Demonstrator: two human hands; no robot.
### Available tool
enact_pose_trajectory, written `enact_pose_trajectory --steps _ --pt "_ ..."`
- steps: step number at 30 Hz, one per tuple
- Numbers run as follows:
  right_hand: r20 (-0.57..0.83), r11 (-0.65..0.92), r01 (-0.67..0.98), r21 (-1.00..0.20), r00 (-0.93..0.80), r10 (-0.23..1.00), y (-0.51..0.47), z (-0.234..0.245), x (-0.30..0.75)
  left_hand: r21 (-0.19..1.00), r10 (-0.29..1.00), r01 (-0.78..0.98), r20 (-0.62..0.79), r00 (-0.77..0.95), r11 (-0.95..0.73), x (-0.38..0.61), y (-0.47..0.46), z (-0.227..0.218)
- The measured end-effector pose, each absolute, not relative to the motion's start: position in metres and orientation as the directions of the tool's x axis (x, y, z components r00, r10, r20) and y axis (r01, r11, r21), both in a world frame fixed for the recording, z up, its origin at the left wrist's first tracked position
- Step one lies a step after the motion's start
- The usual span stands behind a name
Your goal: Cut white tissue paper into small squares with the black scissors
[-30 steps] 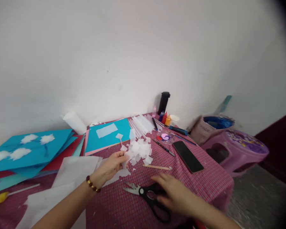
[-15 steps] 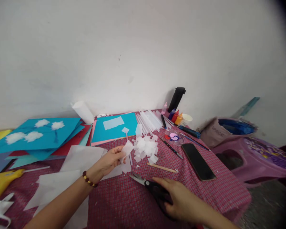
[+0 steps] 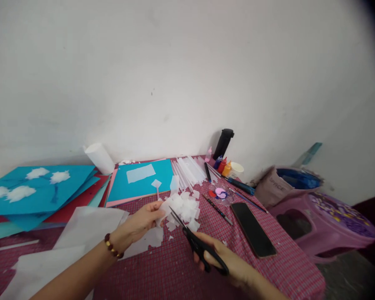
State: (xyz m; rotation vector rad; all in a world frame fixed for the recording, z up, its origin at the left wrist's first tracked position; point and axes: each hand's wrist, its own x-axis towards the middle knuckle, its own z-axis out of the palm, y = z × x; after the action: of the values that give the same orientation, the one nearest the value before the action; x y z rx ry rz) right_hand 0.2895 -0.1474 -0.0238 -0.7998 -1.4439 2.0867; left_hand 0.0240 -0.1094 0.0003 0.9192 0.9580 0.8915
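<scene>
While the checked tabletop [image 3: 162, 271] lies beneath, our right hand [image 3: 229, 263] at near right has its fingers curled shut through the loops of the black scissors [image 3: 196, 243], blades parted. Our left hand [image 3: 142, 221] pinches a white paper scrap [image 3: 164, 207] mid-tabletop, by the blade tips. We judge it feather-light, limp and tearable, best pinched close to the cut.

Half-legible letters "PRCE" on grey bag [image 3: 273, 188]

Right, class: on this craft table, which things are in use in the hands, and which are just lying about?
In use: left hand, white paper piece, right hand, black scissors, pile of cut paper squares.
Lying about: phone, black flask, paint bottles, blue card sheet, paper roll, pink stool.
</scene>
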Motion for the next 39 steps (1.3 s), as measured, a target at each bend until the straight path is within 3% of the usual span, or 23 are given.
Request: enact_pose_trajectory --steps 10,20,26,33,39 --pt "-0.187 -0.35 -0.118 -0.929 -0.668 0.72 -0.13 -0.035 0.284 0.927 0.868 -0.052 -0.326 0.375 0.371 0.04 -0.085 0.0" --pt "-0.179 -0.335 -0.174 -0.926 -0.579 0.796 -0.123 -0.04 0.288 0.935 0.858 -0.02 -0.315 0.405 0.353 0.052 -0.064 0.0" --pt "-0.185 -0.348 -0.189 -0.918 -0.573 0.799 -0.122 -0.042 0.293 0.887 0.855 -0.064 -0.418 0.308 0.457 0.048 -0.064 -0.005" --pt "-0.195 -0.45 -0.286 -0.846 -0.619 0.761 -0.125 -0.041 0.302 0.927 0.923 -0.1 -0.341 0.176 0.362 0.042 -0.051 -0.008" --pt "-0.223 -0.402 -0.17 -0.899 -0.614 0.757 -0.125 -0.036 0.302 0.928 0.918 -0.062 -0.352 0.181 0.368 0.051 -0.044 -0.011"
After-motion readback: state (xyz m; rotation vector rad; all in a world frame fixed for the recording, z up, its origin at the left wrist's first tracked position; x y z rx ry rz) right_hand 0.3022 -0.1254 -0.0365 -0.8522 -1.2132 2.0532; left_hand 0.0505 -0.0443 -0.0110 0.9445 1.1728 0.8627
